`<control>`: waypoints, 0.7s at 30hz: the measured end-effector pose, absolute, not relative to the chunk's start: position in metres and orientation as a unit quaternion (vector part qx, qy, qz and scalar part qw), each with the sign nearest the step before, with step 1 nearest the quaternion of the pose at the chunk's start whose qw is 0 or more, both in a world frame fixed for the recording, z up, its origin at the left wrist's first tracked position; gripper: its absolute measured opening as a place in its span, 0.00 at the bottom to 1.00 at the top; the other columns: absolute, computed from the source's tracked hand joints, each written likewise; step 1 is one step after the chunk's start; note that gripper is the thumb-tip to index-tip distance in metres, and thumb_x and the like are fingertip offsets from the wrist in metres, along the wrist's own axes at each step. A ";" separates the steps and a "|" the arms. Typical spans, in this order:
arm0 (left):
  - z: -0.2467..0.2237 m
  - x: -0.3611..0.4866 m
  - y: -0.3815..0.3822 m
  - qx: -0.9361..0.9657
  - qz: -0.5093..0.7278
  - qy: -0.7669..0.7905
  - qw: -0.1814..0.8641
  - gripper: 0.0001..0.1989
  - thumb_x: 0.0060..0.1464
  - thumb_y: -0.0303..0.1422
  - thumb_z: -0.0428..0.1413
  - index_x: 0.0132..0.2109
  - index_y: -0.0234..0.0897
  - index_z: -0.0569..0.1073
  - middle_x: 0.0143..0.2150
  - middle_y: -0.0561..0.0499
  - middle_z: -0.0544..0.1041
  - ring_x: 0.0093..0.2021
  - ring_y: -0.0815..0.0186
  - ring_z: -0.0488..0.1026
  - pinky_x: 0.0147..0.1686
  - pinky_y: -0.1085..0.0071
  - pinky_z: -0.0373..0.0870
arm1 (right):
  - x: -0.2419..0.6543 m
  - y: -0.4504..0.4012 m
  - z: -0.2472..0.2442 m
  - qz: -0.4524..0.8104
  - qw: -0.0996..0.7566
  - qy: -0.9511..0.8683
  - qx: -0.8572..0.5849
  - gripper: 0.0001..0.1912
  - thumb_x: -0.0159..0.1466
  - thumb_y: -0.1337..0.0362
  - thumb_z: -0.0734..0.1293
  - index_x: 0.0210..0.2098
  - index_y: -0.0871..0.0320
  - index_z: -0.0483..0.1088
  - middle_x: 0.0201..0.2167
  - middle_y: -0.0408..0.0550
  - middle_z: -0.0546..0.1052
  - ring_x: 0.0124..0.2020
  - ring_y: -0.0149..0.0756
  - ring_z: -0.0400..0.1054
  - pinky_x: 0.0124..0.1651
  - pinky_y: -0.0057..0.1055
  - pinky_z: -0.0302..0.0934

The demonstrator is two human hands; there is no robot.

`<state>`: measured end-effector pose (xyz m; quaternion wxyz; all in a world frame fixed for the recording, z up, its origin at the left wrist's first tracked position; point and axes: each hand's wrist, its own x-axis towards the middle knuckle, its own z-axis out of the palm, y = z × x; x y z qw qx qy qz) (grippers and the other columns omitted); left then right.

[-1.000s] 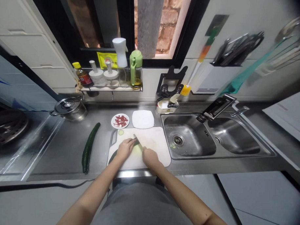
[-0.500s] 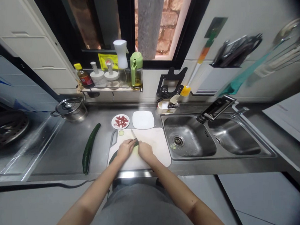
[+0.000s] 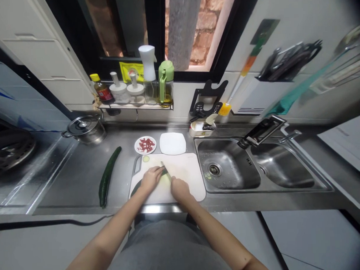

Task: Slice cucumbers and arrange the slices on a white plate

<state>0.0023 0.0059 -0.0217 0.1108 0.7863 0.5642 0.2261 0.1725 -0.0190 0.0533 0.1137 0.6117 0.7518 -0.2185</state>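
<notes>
My left hand is closed over a dark green cucumber lying on the white cutting board. One end of this cucumber shows beyond my fingertips; my hand and forearm hide its middle. In my right hand is a kitchen knife, its blade pointing away from me at the cucumber's end. Pale green pieces, hard to make out, lie on the board between my hands. A single cucumber slice sits at the board's far left corner.
A second whole cucumber lies left of the board. Behind it stand a small plate of chopped red pieces and a square white plate. The double sink is on the right, a lidded pot at back left.
My right hand has shifted slightly right and towards me, drawing the knife back with it. My left hand stays on the cucumber. The view has moved a little.
</notes>
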 end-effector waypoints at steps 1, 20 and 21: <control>-0.021 0.002 0.006 0.787 0.226 0.563 0.110 0.16 0.61 0.32 0.50 0.55 0.45 0.73 0.47 0.48 0.76 0.45 0.64 0.72 0.47 0.69 0.69 | 0.171 -0.016 0.054 -0.219 0.112 0.753 0.610 0.16 0.64 0.74 0.53 0.48 0.64 0.66 0.39 0.60 0.77 0.44 0.41 0.73 0.44 0.33 0.63; -0.021 0.002 0.007 0.787 0.230 0.562 0.107 0.15 0.61 0.32 0.50 0.53 0.43 0.74 0.47 0.47 0.76 0.45 0.64 0.72 0.47 0.69 0.68 | 0.166 -0.013 0.044 -0.213 0.087 0.758 0.610 0.16 0.66 0.73 0.52 0.48 0.63 0.66 0.38 0.60 0.77 0.45 0.40 0.73 0.44 0.32 0.63; -0.022 0.002 0.007 0.788 0.230 0.562 0.106 0.15 0.61 0.32 0.50 0.52 0.43 0.74 0.46 0.48 0.76 0.45 0.64 0.72 0.47 0.69 0.68 | 0.170 -0.017 0.043 -0.214 0.092 0.756 0.612 0.16 0.65 0.73 0.52 0.48 0.63 0.66 0.38 0.60 0.77 0.44 0.40 0.73 0.44 0.33 0.63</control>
